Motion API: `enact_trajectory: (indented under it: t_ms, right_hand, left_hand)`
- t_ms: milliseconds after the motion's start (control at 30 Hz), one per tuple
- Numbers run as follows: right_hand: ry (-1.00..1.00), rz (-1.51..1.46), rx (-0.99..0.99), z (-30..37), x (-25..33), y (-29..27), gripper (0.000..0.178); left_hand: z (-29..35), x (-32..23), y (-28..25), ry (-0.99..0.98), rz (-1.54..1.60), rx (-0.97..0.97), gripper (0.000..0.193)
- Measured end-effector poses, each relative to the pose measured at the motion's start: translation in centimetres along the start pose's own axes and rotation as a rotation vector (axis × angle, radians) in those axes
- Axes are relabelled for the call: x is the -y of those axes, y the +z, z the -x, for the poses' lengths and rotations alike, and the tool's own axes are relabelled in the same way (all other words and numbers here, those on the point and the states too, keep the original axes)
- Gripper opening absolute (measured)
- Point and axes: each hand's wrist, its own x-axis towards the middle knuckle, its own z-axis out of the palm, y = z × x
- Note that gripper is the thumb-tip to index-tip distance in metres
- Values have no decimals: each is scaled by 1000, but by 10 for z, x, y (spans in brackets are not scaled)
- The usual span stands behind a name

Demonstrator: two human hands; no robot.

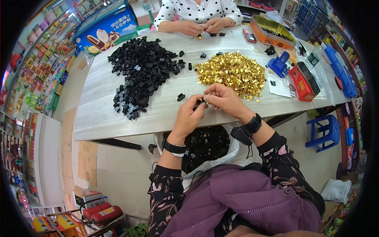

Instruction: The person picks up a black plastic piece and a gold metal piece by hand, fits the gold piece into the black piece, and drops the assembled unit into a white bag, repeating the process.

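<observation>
My left hand (188,117) pinches a small black plastic piece (199,102) over the near edge of the table, with a speck of gold showing at it. Thumb and forefinger of my right hand (226,102) are pressed together right against that piece; what they grip is mostly hidden. Just beyond my right hand lies a heap of small shiny gold metal clips (233,71). A large pile of black plastic pieces (138,69) spreads over the table's left part. One loose black piece (181,97) rests left of my fingers.
Below the table edge, an open white bag (235,152) holds many black pieces. Across the table, a person's hands (203,27) work on small parts. An orange tin (258,33), a blue holder (279,65) and a red box (301,85) stand at right. A blue stool (323,133) is on the floor.
</observation>
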Motion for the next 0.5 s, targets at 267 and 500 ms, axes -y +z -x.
enact_trajectory:
  t_ms: [267,500]
  right_hand:
    - [33,-107,-161,2,-5,-15,16]
    - [-95,175,-189,10,-19,-14,13]
  left_hand:
    - [0,-6,-14,-61,324,-114,17]
    - [0,-2,-42,-105,733,-298,16]
